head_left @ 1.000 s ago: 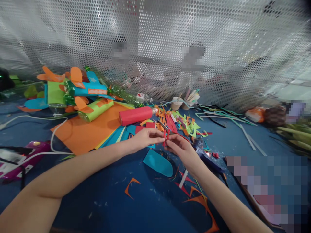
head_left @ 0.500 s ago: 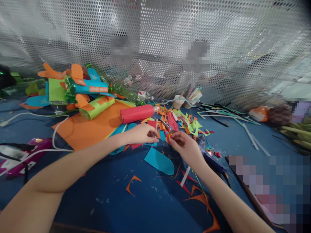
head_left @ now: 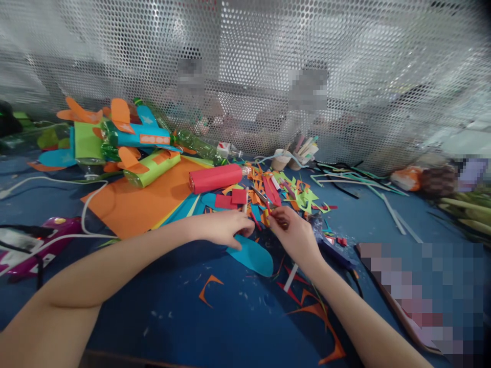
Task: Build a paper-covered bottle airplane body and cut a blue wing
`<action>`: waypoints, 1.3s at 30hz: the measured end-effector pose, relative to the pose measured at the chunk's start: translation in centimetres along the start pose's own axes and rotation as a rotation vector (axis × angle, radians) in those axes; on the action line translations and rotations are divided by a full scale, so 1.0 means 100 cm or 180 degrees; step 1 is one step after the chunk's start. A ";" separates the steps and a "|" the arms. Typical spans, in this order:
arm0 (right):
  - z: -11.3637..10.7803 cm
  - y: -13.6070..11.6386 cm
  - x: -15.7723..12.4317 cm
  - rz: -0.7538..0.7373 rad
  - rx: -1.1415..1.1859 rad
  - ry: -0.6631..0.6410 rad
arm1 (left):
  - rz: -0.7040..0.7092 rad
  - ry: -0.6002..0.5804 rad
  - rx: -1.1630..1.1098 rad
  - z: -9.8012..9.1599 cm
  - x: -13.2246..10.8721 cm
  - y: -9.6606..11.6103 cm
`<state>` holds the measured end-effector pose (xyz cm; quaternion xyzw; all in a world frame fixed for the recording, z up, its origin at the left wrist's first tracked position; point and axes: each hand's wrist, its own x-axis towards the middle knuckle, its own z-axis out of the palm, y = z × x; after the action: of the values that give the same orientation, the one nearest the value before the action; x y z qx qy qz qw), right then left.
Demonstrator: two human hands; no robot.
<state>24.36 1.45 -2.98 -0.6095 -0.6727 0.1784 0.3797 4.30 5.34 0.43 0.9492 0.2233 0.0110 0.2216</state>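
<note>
My left hand hovers over the upper end of a blue paper piece with one rounded end. Its fingers are half curled and apart from the thumb, which is at the paper's edge; whether it touches cannot be told. In my right hand are scissors with red handles, their blades pointing away and to the left over paper scraps. Its fingers partly hide the handles. Beyond my left hand lies a bottle wrapped in red paper.
Paper-covered bottle models and orange sheets lie at left, near a purple glue-gun-like device with white cable. Cups of pens stand at the back before a perforated metal screen. A blurred-out flat device lies at right.
My left hand has come down and nearer, from the scraps to over the blue paper piece. My right hand stays almost in place with the scissors.
</note>
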 end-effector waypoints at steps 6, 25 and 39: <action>0.000 -0.002 0.003 0.0410 0.1374 -0.0628 | 0.0014 0.0247 -0.0844 -0.006 0.004 -0.017; 0.002 -0.005 0.001 0.0763 0.1771 -0.0311 | -0.0771 0.1302 -0.3718 0.006 0.016 -0.027; -0.005 -0.017 -0.005 0.0184 0.2292 -0.0695 | -0.0389 0.0660 -0.4847 0.003 0.014 -0.007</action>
<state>23.50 0.52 -1.60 -0.4331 -0.5859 0.4780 0.4905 5.27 6.38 -0.23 0.5150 0.2258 0.2382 0.7919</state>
